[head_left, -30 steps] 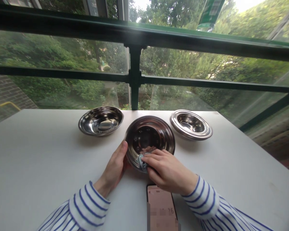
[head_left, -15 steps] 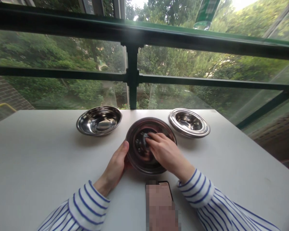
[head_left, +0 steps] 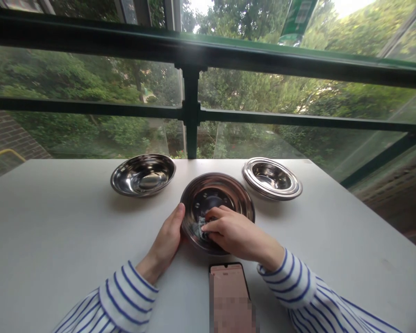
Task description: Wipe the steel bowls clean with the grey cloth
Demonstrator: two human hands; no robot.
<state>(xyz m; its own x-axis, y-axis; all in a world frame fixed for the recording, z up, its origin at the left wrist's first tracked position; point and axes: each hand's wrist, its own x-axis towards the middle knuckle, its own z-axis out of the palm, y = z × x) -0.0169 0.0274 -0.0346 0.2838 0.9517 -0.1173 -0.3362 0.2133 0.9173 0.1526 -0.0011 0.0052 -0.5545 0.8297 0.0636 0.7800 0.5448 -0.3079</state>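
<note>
A shiny metal bowl point(head_left: 241, 196) sits on the white table in front of me. My left hand point(head_left: 168, 236) grips its left rim, thumb on the edge and the other fingers hidden below. Inside the bowl, my right hand point(head_left: 232, 231) has its fingers closed on a small crumpled grey-white wad point(head_left: 201, 227), perhaps steel wool or a cloth; its kind is not clear. The wad presses against the lower left of the bowl's inner wall. Several small pale spots show on the bottom of the bowl.
Another metal bowl point(head_left: 143, 178) stands at the back left, tilted in view. Nested metal bowls point(head_left: 272, 178) stand at the back right. A phone point(head_left: 229, 286) lies close in front of the middle bowl. Green railings point(head_left: 191, 111) and glass rise behind the white table point(head_left: 72, 231).
My right hand has moved the wad from the bowl's middle toward its lower left side. The left hand keeps its hold on the rim.
</note>
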